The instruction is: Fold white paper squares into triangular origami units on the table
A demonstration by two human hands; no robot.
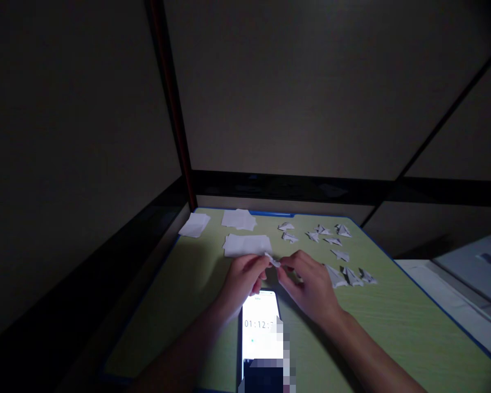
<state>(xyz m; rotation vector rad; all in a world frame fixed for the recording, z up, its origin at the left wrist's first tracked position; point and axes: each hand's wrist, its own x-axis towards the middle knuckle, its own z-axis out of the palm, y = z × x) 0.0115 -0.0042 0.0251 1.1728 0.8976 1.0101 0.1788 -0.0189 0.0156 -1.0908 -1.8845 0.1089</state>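
Observation:
A small folded white paper piece [273,261] is held up over the table between my two hands. My left hand [245,275] pinches its left end between thumb and fingers. At its right end, the fingertips of my right hand [310,284] are closed on it. The exact shape of the piece is partly hidden by the fingers. Just behind my hands lies a stack of white paper sheets [247,244]. Beneath and in front of them, a lit phone [258,327] shows a running time display. Folded paper pieces [352,275] lie to the right of my right hand.
The green table [167,305] has a blue rim. Two more paper stacks lie at its back left, one [195,224] near the edge, another [239,219] beside it. Several folded paper figures [322,230] sit at the back right. A grey laptop-like object [480,262] is off the right edge.

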